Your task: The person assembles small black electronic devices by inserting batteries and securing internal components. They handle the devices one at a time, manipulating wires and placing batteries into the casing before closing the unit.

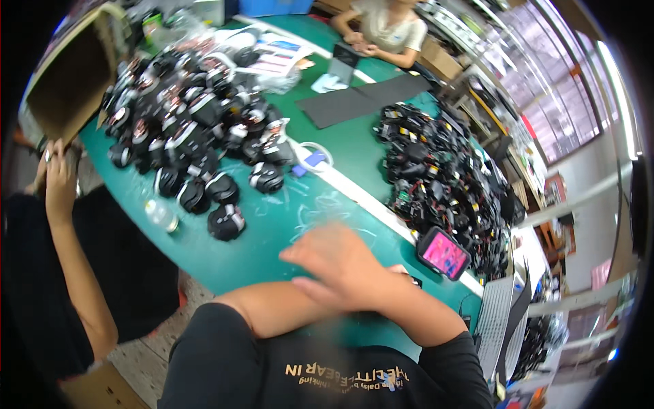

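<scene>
My right hand (335, 264) is blurred over my left forearm (269, 307), fingers partly spread, with nothing visible in it. My arms cross here, the right one on top. Beyond the right forearm only a bit of my left hand (398, 270) shows, beside a small black thing (416, 281); its other fingers are hidden. A smartphone (443, 253) with a bright pink screen stands to the right. Farther left lies a rounded black device (225, 223) with a shiny part, at the near edge of a large heap of similar ones (194, 123).
On the green table (272, 221) lie a clear bottle (161, 215), a blue item (310, 162) with a white loop, and a dark strip (364, 101). Black wired parts (436, 177) are heaped right. One person (51, 273) is beside me at left, near a cardboard box (75, 75); another (388, 31) sits across.
</scene>
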Demonstrator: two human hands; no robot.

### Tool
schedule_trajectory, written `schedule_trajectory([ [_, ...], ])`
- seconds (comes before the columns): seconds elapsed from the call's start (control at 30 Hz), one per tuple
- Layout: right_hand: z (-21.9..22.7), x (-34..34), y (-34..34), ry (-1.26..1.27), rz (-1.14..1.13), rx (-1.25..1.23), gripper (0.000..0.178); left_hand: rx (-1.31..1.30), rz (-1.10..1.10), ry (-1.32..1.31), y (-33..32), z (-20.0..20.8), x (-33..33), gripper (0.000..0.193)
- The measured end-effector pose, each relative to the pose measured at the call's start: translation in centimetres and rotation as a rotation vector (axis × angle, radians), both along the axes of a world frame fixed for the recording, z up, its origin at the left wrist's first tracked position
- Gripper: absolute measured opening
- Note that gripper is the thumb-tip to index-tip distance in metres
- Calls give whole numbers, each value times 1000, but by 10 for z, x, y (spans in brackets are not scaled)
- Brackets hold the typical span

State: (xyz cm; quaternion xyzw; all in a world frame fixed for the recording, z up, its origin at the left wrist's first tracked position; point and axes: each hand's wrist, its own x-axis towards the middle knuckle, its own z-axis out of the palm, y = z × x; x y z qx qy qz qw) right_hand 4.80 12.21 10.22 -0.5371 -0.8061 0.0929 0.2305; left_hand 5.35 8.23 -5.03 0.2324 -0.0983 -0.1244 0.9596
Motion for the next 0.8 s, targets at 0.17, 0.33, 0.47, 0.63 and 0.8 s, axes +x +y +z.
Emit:
schedule_trajectory([
  [0.17,16,21,-79,-56,-437,0,42,56,210,58,18,24,-2,22],
  [0.33,-48,59,-189,521,-1117,314,41,411,328,-6,2,31,1,22],
  [0.47,-55,35,-221,677,-931,289,37,661,464,-208,-20,66,-29,29],
  [0.63,-62,16,-241,567,-730,504,38,973,540,-589,-52,75,-51,36],
  [0.8,-64,8,-262,499,-647,624,39,1123,695,-726,-81,78,-67,39],
])
